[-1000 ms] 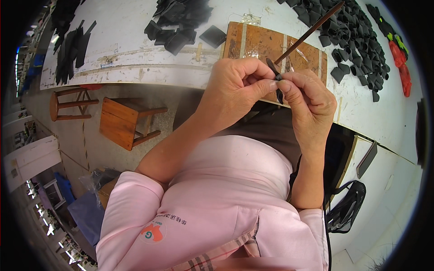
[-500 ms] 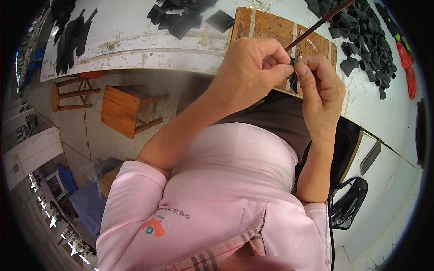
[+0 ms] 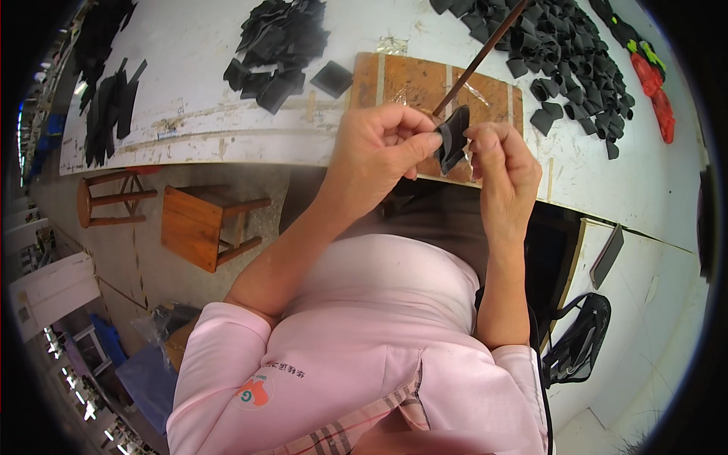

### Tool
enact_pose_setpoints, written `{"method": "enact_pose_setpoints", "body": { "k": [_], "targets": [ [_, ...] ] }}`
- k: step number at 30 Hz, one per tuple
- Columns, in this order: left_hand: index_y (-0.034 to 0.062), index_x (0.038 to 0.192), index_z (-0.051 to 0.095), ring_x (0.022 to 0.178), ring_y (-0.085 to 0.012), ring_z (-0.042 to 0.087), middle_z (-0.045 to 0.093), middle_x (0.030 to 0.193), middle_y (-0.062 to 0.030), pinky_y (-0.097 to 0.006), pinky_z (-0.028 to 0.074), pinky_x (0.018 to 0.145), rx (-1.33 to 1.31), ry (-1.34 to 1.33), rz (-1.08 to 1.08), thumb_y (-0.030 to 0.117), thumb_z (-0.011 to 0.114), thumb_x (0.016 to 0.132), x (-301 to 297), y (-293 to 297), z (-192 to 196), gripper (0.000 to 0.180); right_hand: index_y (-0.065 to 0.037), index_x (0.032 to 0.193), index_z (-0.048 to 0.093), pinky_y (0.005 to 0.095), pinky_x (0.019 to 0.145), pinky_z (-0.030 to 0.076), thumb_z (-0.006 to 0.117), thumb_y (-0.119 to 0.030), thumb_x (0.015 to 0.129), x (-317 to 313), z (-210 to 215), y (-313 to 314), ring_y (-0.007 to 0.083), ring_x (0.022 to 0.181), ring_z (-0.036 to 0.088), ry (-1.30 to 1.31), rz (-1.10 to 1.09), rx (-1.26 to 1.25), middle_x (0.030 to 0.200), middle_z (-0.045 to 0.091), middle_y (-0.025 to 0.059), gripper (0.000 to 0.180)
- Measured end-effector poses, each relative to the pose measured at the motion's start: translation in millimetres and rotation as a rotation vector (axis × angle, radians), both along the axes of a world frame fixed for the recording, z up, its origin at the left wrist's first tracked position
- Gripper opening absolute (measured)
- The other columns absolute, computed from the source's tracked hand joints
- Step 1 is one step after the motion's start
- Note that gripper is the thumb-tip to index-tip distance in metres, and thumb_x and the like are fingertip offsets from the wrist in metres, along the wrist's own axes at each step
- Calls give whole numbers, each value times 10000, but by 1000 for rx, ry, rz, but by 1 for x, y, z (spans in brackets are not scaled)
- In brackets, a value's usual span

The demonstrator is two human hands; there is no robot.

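Note:
A small folded piece of black fabric-like material (image 3: 453, 142) is held upright between my hands, its layers parted in a narrow loop. My left hand (image 3: 379, 148) pinches its left edge between thumb and fingers. Bent into a pinch, my right hand (image 3: 506, 163) has its fingertips close against the right edge of the piece. What those fingertips grip is too small to make out. A thin brown rod (image 3: 485, 59) slants over the board, its lower end reaching my left fingers; whether they hold it is hidden.
Under my hands lies a worn brown board (image 3: 364, 87) on the white table (image 3: 205, 144). A heap of black looped pieces (image 3: 576, 68) spreads at the right; flat black pieces (image 3: 280, 45) and strips (image 3: 114, 114) lie left. Wooden stools (image 3: 193, 227) stand below the table edge.
My hands have moved apart slightly, and the black piece between them shows more fully. The table and everything on it appear lower and further left in view.

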State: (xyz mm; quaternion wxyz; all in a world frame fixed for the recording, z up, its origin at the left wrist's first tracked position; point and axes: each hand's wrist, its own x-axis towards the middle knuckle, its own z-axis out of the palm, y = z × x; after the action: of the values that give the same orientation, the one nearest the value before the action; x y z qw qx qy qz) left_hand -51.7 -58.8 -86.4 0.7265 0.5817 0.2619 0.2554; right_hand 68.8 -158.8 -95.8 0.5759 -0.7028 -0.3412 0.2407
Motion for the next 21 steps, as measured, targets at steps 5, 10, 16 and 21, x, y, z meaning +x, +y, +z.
{"method": "enact_pose_setpoints", "body": {
  "k": [5, 10, 16, 21],
  "targets": [
    [-18, 781, 563, 518, -30, 484, 542, 627, -3, -173, 407, 448, 67, -9, -5, 5, 585, 764, 5, -7, 6, 36, -7, 787, 580, 246, 477, 397, 659, -67, 709, -7, 9, 2, 142, 546, 504, -330, 74, 176, 709, 534, 59, 126],
    [5, 766, 547, 491, -30, 487, 541, 605, 17, -200, 385, 418, 770, 52, 339, -23, 553, 749, 16, -14, -10, 34, -8, 778, 554, 320, 502, 434, 608, 5, 693, -9, 12, 13, 259, 563, 528, -802, 30, 105, 721, 517, 98, 102],
    [1, 834, 521, 413, -32, 402, 533, 632, -40, -161, 307, 354, -285, -139, 139, -31, 555, 731, 17, 5, 4, 114, 5, 771, 568, 271, 474, 411, 588, 4, 701, 3, -1, 20, 182, 539, 513, -542, -59, 123, 676, 531, 64, 73],
    [-4, 853, 521, 442, -7, 412, 545, 732, -27, -149, 299, 383, -296, -197, -10, -65, 512, 731, 27, 5, 3, 137, 3, 826, 598, 162, 429, 299, 594, -30, 756, 22, 0, 17, 29, 524, 406, 865, 220, 209, 656, 525, -8, 77]
  ]
}}
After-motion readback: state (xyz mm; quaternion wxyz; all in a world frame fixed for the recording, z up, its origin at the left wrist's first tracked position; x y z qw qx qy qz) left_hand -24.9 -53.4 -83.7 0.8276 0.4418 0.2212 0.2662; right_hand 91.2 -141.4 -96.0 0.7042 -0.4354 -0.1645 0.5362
